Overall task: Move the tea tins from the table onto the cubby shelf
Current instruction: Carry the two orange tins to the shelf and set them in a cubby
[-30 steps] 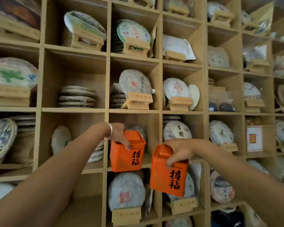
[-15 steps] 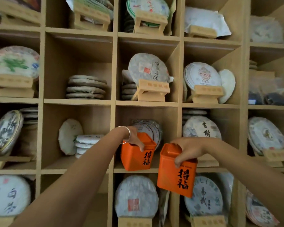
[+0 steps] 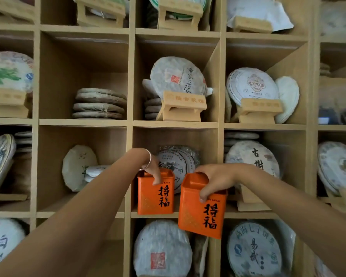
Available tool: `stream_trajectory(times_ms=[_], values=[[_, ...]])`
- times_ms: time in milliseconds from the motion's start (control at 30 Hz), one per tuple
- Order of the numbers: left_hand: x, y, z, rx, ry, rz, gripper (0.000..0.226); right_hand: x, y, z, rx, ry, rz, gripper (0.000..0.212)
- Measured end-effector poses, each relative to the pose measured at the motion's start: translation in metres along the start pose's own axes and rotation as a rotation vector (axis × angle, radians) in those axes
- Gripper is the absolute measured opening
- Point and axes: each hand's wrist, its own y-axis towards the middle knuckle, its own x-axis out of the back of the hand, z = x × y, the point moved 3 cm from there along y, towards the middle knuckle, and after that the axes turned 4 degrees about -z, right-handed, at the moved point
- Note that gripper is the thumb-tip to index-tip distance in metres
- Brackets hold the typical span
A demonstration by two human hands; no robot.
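Note:
Two orange tea tins with black characters are in front of the wooden cubby shelf [image 3: 131, 80]. The left tin [image 3: 155, 194] stands upright on the floor of a middle cubby, in front of wrapped tea cakes [image 3: 177, 162]. My left hand [image 3: 153, 171] grips its top, thumb down the front face. The right tin [image 3: 203, 206] hangs tilted in the air in front of the shelf edge, just right of the first tin. My right hand [image 3: 212, 179] holds it by the top.
Round paper-wrapped tea cakes fill the cubbies, some on small wooden stands [image 3: 181, 106], some stacked flat [image 3: 99, 103]. The cubby left of the tins holds an upright cake [image 3: 78, 166] with room in front. A vertical divider [image 3: 220, 148] stands behind the held tin.
The left tin has gone deeper into the cubby and now rests on its floor. The right tin has risen slightly toward the same cubby. The view has moved closer to the shelf.

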Motion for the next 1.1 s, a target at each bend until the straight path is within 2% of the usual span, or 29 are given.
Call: stream_trajectory(times_ms=[100, 200, 267, 467, 667, 867, 1033, 1100], values=[[0.002, 0.003, -0.005, -0.038, 0.024, -0.001, 0.062, 0.004, 0.011, 0.006, 0.029, 0.005, 0.016, 0.060], [0.000, 0.005, -0.009, -0.091, 0.021, -0.022, 0.091, 0.010, 0.025, 0.010, 0.025, -0.041, 0.015, 0.062], [-0.001, 0.004, -0.011, -0.117, 0.032, -0.028, 0.098, 0.013, 0.033, 0.012, 0.009, -0.106, 0.014, 0.069], [-0.003, 0.003, -0.011, -0.178, -0.009, -0.055, 0.096, 0.004, 0.051, 0.012, -0.049, -0.223, 0.031, 0.078], [-0.006, 0.002, -0.009, -0.199, -0.070, -0.071, 0.093, 0.003, 0.056, 0.005, -0.066, -0.156, 0.025, 0.074], [-0.008, 0.005, -0.012, -0.209, -0.087, -0.089, 0.091, 0.001, 0.061, 0.005, -0.024, -0.229, -0.023, 0.066], [-0.012, 0.007, -0.017, -0.242, -0.076, -0.141, 0.088, -0.006, 0.059, 0.005, 0.055, -0.356, -0.132, 0.055], [-0.015, 0.009, -0.015, -0.260, -0.101, -0.207, 0.086, -0.009, 0.056, 0.004, 0.101, -0.379, -0.203, 0.058]])
